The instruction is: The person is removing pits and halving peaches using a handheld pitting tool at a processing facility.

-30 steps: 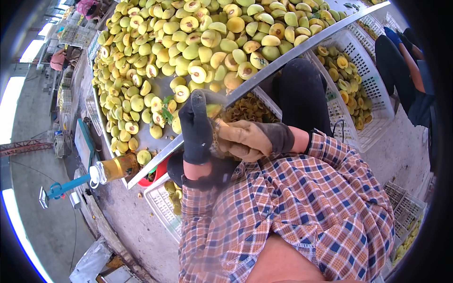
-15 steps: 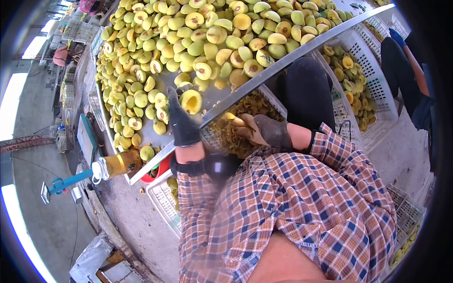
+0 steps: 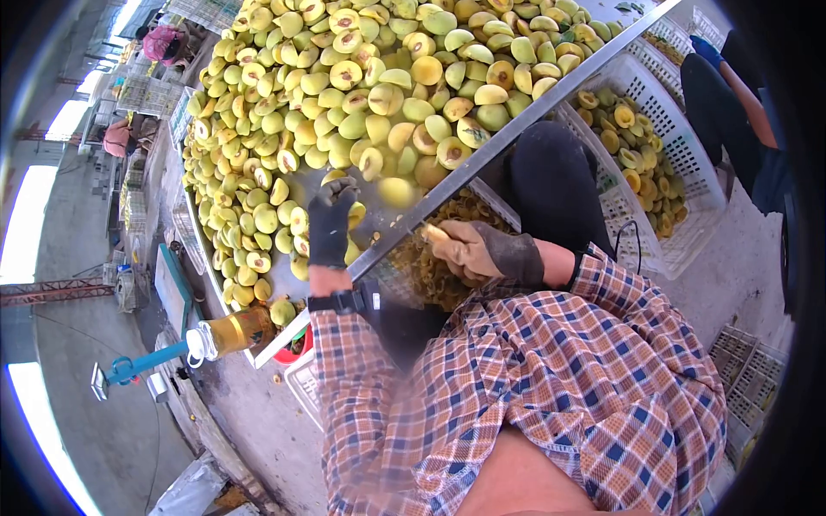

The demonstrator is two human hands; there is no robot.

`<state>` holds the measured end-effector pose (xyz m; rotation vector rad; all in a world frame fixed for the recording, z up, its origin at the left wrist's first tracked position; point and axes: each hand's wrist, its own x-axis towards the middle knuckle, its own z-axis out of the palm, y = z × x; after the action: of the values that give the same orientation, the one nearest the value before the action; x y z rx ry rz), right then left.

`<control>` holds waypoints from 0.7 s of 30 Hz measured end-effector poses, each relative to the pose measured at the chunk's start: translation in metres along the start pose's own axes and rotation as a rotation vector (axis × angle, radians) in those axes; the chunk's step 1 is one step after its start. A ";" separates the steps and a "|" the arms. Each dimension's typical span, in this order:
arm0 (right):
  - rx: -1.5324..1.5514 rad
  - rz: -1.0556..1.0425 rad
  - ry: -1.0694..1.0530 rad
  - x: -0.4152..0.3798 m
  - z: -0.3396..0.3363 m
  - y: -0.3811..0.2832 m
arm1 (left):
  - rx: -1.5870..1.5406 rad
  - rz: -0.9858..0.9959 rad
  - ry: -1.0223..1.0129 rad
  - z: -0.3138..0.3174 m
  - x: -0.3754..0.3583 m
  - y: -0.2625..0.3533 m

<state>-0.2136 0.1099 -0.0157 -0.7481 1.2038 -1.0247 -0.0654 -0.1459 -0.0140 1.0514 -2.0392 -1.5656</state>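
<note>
**Gloved hands at the edge of the fruit surface**

The fingers (image 3: 337,191) of the left hand (image 3: 329,225), in a dark glove, curl loosely over fruit halves (image 3: 354,215) lying on the metal surface (image 3: 379,225); whether they actually grip one cannot be told, since the glove hides the contact. Just beside that hand a blurred yellow piece (image 3: 397,191) shows above the surface near its rim. The right hand (image 3: 465,249), in a tan glove with a dark cuff, is clenched around a small pale tool or piece (image 3: 435,232) whose tip pokes out past the thumb; what it is cannot be made out. This hand sits below the surface's slanted metal edge (image 3: 516,125), over a white crate of brownish pits (image 3: 447,279).

Beyond the hands, the surface is heaped with yellow-green halved fruit (image 3: 361,86), many showing pit hollows. To the right stands a white basket (image 3: 680,146) holding pitted halves. At the lower left corner of the surface lies a bottle of amber liquid (image 3: 232,331), near a blue handle (image 3: 142,365). Another person's legs (image 3: 731,112) show at the far right.
</note>
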 end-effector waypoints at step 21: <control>0.197 -0.157 0.156 -0.018 -0.018 -0.022 | -0.298 0.019 -0.125 0.068 -0.013 0.045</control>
<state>-0.2368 0.1189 0.0064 -0.6233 1.1691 -1.3318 -0.1180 -0.0867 0.0088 0.8390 -1.8085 -1.8946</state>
